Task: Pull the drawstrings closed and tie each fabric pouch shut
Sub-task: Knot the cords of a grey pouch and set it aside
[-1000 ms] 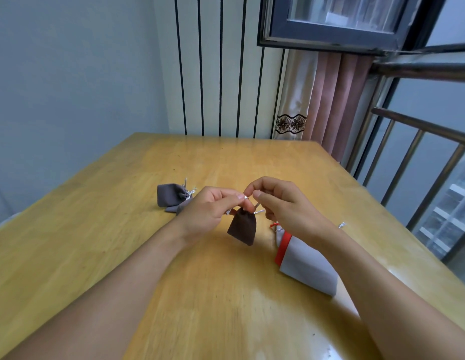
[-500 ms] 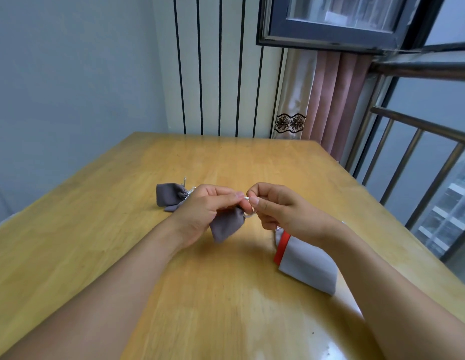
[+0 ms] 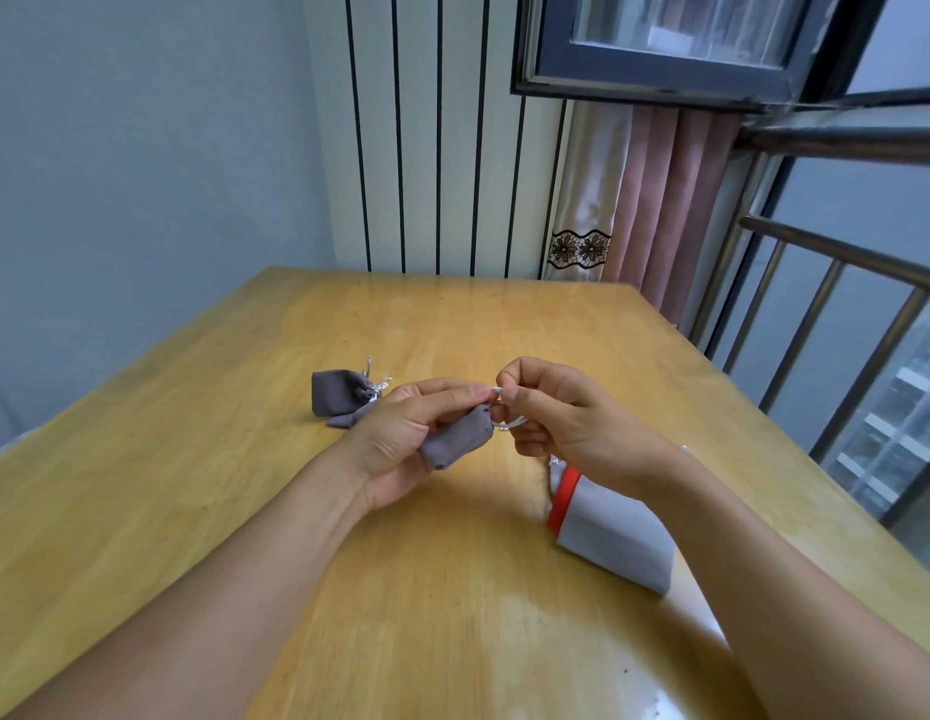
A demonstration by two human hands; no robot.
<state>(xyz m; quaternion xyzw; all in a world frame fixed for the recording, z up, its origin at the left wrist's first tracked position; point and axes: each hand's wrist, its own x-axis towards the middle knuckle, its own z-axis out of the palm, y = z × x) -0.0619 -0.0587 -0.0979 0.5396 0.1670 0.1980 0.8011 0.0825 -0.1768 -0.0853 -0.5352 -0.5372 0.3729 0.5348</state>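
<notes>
A wooden table (image 3: 244, 511) fills the lower view, set against a pale wall and a white panel with dark vertical stripes (image 3: 436, 132); a window frame, a pink curtain (image 3: 665, 210) and a metal railing (image 3: 837, 283) stand along the table's right edge.

Nearest, toward the right edge of the tabletop, a light grey pouch with a red band (image 3: 608, 532) lies flat, partly under the right forearm.

Above the middle of the tabletop both hands meet. The left hand (image 3: 405, 433) holds a small grey pouch (image 3: 460, 441), its fingers curled round the gathered neck, thumb and forefinger pinched at the top; the pouch body hangs down and toward the left wrist, off the wood. The right hand (image 3: 561, 418) has its fingers curled, thumb and forefinger pinching the silvery drawstring (image 3: 504, 422) just beside the pouch's mouth; a loop of the cord shows below the fingertips.

Farther back, left of the hands, more grey pouches (image 3: 338, 394) lie on the tabletop, one with its silvery cord tied at a gathered neck. How many there are I cannot tell.
</notes>
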